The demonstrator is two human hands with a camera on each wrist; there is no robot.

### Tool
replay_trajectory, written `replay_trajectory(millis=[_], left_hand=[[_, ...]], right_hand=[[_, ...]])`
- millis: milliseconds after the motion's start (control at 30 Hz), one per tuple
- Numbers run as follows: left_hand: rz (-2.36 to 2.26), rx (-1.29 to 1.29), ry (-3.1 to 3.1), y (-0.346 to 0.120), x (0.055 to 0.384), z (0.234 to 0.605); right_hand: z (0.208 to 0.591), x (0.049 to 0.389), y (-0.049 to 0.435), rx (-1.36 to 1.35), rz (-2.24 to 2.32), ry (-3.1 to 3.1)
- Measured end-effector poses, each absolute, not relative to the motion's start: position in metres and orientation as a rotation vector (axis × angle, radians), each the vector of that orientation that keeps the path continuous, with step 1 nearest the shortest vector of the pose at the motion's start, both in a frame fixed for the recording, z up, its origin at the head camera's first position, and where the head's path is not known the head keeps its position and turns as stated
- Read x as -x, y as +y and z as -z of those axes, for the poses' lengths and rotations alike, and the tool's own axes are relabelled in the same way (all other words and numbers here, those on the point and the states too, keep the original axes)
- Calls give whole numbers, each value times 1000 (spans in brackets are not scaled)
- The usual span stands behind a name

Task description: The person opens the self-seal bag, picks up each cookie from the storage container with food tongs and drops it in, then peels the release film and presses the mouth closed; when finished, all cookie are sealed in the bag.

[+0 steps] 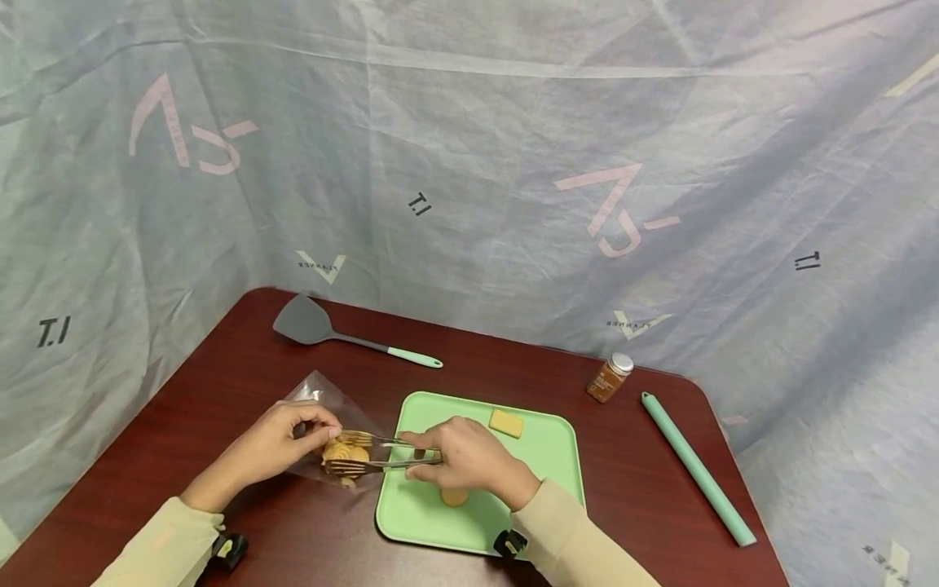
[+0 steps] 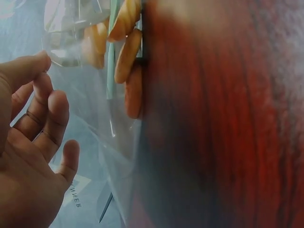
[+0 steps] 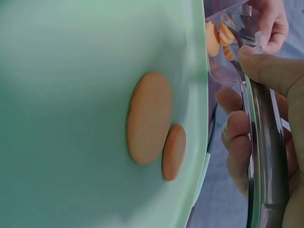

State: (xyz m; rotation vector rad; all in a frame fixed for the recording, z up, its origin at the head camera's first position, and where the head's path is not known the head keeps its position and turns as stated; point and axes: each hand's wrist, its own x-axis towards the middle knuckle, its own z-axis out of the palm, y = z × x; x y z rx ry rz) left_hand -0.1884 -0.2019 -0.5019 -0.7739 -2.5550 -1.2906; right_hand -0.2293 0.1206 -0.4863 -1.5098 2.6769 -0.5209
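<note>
My left hand (image 1: 273, 442) pinches the edge of a clear plastic bag (image 1: 317, 388) between thumb and fingertips. Swirled yellow cookies (image 1: 346, 451) lie in the bag; the left wrist view shows several cookies (image 2: 128, 56) through the film. In my right hand (image 1: 469, 456) I hold metal tongs (image 1: 389, 465) with fork-shaped ends, which reach left over the bag on either side of the cookies. Whether the tines touch a cookie I cannot tell. Under my right hand is a light green tray (image 1: 546, 473), bearing a round cookie (image 1: 454, 498) and a rectangular one (image 1: 506, 422).
A grey spatula (image 1: 304, 320) with a mint handle lies at the back left of the dark red table (image 1: 506, 367). Behind the tray's right corner stands a brown jar (image 1: 610, 378) with a silvery lid. A long teal stick (image 1: 698, 469) lies along the right side.
</note>
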Motion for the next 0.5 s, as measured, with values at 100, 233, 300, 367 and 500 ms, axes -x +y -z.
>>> replay_trajectory(millis=[100,233,300,367,500], left_hand=[[1295,797,-2535,-202,189,502],[1311,800,-2534,-202,189,501],[1318,791,-2545,-202,188,501],[1318,777,-2557,-202,188,500],[1307,744,-2573,-201,188,500]], right_hand=[[485,229,118,1507,520,2675],[485,231,117,1471,540,2676],[484,231,117,1452,550,2680],[485,231,117,1443,556,2685],[484,231,115,1410,554,2699]])
